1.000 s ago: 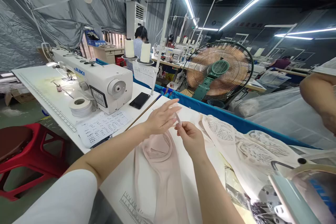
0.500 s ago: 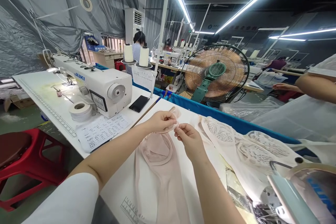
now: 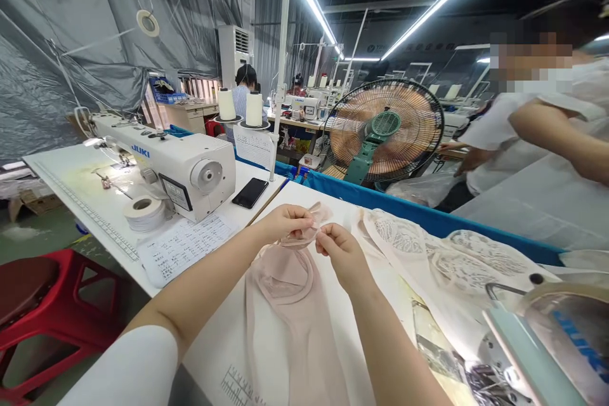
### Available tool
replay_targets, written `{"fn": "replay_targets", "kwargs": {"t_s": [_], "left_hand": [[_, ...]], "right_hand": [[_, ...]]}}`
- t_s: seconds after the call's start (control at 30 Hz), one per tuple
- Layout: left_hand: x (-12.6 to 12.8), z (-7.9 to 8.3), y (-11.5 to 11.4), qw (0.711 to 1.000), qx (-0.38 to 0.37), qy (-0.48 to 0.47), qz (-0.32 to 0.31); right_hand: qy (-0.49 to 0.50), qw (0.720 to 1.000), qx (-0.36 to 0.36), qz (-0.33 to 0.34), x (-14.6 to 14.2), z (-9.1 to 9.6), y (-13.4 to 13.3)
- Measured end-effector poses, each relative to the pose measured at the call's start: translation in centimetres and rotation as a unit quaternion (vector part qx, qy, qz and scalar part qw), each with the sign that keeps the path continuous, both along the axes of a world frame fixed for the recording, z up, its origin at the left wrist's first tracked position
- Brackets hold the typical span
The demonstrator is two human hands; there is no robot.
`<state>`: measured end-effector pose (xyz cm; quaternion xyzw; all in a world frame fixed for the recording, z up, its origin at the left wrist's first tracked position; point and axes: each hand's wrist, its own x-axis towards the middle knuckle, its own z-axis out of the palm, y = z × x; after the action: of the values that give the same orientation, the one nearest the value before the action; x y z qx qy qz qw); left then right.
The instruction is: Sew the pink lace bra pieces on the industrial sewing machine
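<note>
A pale pink bra [image 3: 308, 311] lies on the white table, one rounded cup facing up and its long band trailing toward me. Its far end is lifted off the table. My left hand [image 3: 289, 223] is closed, pinching that raised sheer part between thumb and fingers. Close to its right, my right hand [image 3: 343, 257] has thumb and index finger pressed together beside the fabric's edge. What those right fingertips hold, if anything, is too small to make out. More pale bra pieces with lace cups [image 3: 399, 231] lie to the right of my right hand.
A white sewing machine [image 3: 185, 171] stands at left, with a tape roll [image 3: 144, 212], a written sheet [image 3: 183, 250] and a phone [image 3: 250, 193] nearby. Another machine head [image 3: 533, 349] is at lower right. Beyond the blue cloth edge [image 3: 342, 189] stand a large fan [image 3: 383, 130] and co-workers.
My fingertips have come slightly apart, the right hand shifting a little from the raised fabric. At right, a co-worker in white has come further into view. My view has shifted slightly.
</note>
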<state>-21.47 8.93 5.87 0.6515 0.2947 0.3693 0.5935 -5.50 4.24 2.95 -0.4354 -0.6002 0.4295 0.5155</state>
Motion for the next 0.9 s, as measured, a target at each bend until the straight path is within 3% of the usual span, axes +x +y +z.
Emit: {"fn": "replay_targets", "kwargs": {"t_s": [0.53, 0.9], "left_hand": [[-0.7, 0.9, -0.1, 0.997, -0.008, 0.019, -0.070], [-0.9, 0.8, 0.1, 0.995, 0.022, 0.044, -0.082]], "right_hand": [[-0.168, 0.984, 0.039, -0.035, -0.1, 1.7, -1.0], [-0.246, 0.966, 0.046, -0.060, -0.1, 2.2, -1.1]]}}
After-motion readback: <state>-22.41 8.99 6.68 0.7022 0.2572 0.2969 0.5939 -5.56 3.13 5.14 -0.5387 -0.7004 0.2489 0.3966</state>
